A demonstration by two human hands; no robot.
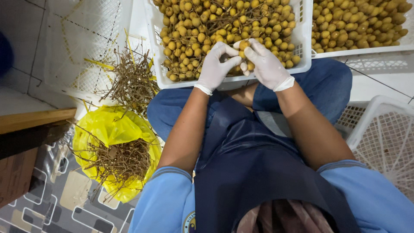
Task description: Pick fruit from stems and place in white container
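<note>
Your two gloved hands meet right over the near rim of the white crate (160, 73) in front of your knees, and between them sits one small yellow-brown fruit (244, 44), pinched at the very spot where the fingertips come together. Your left hand (217, 64) is curled in, thumb and fingers closed toward that fruit and onto the twiggy bunch beneath it; how much of the stem it grips, you can't tell from here. Your right hand (266, 65) is closed too, its fingertips on the same fruit from the other side, with a second fruit showing just under its thumb. Straight beyond both hands, the crate is heaped with fruit on branches (224, 21), brown stems threading through the pile. Off past your right hand, a second crate (366, 51) holds loose fruit (358, 23), clean of stems. Well out from your left hand, a tangle of bare twigs (131, 82) lies against an empty white crate (82, 47), and nearer your left elbow a yellow bag (108, 125) gapes open with more stripped twigs (120, 159) inside. Below your right forearm, another empty white crate (384, 138) stands by your knee. Your dark apron (254, 172) hangs over blue trousers, both forearms bare down to the glove cuffs, and patterned flooring (51, 203) shows under the bag.
</note>
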